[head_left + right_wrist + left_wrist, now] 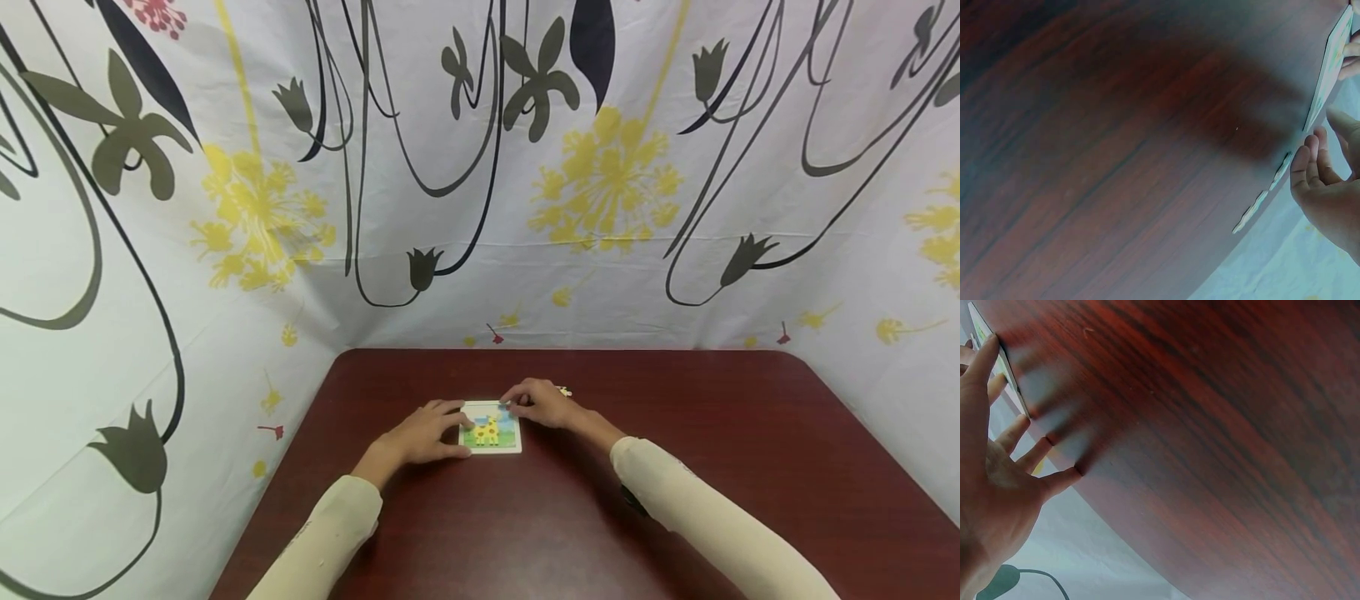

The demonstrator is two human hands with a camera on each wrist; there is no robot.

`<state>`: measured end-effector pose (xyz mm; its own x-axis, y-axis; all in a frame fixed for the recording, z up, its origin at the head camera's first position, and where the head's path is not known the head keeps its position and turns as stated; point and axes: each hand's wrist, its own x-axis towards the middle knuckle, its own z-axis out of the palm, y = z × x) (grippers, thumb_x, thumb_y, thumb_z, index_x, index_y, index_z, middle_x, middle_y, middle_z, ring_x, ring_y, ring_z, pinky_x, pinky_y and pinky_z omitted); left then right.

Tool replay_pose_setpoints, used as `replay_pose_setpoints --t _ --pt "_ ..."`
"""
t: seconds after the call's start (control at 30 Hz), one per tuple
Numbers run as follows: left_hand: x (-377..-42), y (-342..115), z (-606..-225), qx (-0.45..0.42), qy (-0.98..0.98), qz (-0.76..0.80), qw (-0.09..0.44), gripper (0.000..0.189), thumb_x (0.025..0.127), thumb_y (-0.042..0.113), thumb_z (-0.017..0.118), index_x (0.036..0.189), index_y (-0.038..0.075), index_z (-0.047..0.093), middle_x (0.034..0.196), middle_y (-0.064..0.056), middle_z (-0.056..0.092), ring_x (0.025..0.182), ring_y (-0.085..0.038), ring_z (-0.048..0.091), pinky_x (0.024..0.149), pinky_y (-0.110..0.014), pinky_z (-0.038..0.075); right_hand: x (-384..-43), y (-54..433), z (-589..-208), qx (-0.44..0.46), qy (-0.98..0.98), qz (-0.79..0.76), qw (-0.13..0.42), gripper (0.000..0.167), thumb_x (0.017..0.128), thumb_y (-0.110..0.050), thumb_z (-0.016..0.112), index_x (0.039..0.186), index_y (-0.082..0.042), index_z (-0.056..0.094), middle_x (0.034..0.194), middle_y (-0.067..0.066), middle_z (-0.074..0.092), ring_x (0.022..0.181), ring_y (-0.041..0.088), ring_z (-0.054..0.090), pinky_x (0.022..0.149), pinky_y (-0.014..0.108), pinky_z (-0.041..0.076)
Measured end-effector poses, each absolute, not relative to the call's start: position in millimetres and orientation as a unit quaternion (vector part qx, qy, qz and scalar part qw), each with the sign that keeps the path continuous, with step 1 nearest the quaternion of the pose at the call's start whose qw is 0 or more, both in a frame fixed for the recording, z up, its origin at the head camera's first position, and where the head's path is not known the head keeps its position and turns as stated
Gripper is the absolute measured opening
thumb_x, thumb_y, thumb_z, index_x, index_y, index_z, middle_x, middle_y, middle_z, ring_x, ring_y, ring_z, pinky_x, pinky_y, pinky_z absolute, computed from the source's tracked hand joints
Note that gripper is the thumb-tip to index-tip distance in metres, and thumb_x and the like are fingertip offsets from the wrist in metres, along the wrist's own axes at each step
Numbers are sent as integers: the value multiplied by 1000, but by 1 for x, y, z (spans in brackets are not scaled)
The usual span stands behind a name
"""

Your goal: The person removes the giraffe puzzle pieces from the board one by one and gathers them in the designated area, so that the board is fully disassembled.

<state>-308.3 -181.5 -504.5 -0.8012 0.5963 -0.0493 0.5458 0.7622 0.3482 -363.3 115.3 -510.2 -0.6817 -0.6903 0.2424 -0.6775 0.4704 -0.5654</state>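
A small square picture board [491, 451] with a pale rim lies flat on the table, showing a yellow giraffe [487, 432] with orange spots on green and blue. My left hand [426, 433] spreads over its left side, thumb at the near left corner and fingertips along the edge. At the far right corner is my right hand [546, 404], its fingers bent loosely and its thumb apart from them in the right wrist view. Just beyond the right hand lie thin, wavy-edged flat pieces [1250, 212], mostly hidden by that hand in the head view.
The dark red wood-grain table [495, 533] has rounded far corners. A white cloth [480, 200] printed with flowers and vines hangs behind it and along both sides. Pale sleeves [705, 508] cover both forearms.
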Motion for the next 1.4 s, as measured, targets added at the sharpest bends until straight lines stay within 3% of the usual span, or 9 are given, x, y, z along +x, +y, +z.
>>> replay_pose_setpoints --t 0.2,0.67,1.23,1.4 --pt "-308 -182 -505 310 934 159 78 50 97 55 69 137 26 64 163 -12 38 149 -39 35 116 -67 30 -362 108 -513 -402 862 -307 31 23 99 -4 69 121 -3 75 108 14 65 93 31 58 77 33 46" --pt "-309 -181 -504 319 931 158 74 48 97 54 69 136 26 65 163 -12 38 148 -40 36 114 -70 30 -360 107 -514 -378 870 -310 61 20 99 -8 70 118 -5 77 110 13 59 91 27 54 76 30 46" --pt "-308 -182 -508 320 932 157 63 50 96 53 70 137 25 65 162 -12 40 147 -40 37 114 -69 32 -356 103 -518 -378 872 -309 20 18 96 -6 74 113 -10 78 111 10 68 99 28 59 81 37 49" --pt "-308 -182 -508 319 933 156 61 50 96 54 70 136 25 65 162 -12 40 147 -40 38 113 -69 33 -356 103 -518 -376 867 -327 0 21 94 -3 76 114 -10 78 111 12 67 100 28 63 83 41 55"
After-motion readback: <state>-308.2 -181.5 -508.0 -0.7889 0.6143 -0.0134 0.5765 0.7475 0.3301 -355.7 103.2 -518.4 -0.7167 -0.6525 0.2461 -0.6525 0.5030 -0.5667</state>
